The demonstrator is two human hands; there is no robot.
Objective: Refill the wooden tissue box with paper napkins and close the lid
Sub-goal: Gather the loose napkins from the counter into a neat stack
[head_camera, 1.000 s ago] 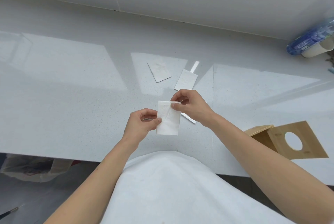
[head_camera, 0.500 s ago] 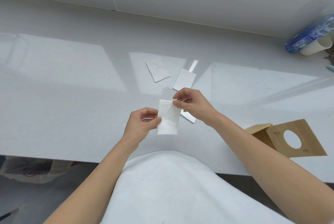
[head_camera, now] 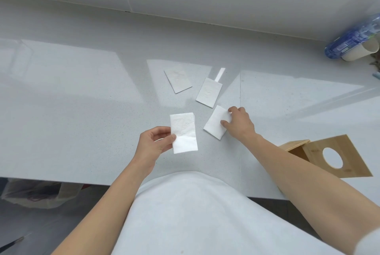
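Observation:
My left hand [head_camera: 154, 145] pinches the left edge of a folded white napkin stack [head_camera: 183, 132], held just above the counter. My right hand [head_camera: 238, 123] rests its fingertips on a second folded napkin [head_camera: 216, 124] lying on the counter to the right. Two flat tissue packets [head_camera: 178, 81] [head_camera: 209, 92] lie farther back, one with a white strip [head_camera: 220, 74] sticking out behind it. The wooden tissue box [head_camera: 320, 157] lies tipped at the right, its panel with the round hole [head_camera: 332, 158] facing up, partly hidden by my right forearm.
A pale grey counter [head_camera: 82, 100] meets a white wall at the back. A blue plastic bottle [head_camera: 353, 38] and a cream cup [head_camera: 362, 52] lie at the far right. A plastic bag [head_camera: 37, 195] hangs below the counter's front edge at left.
My right hand let go of the stack held between both hands and moved right and down onto the napkin on the counter. My left hand keeps the stack.

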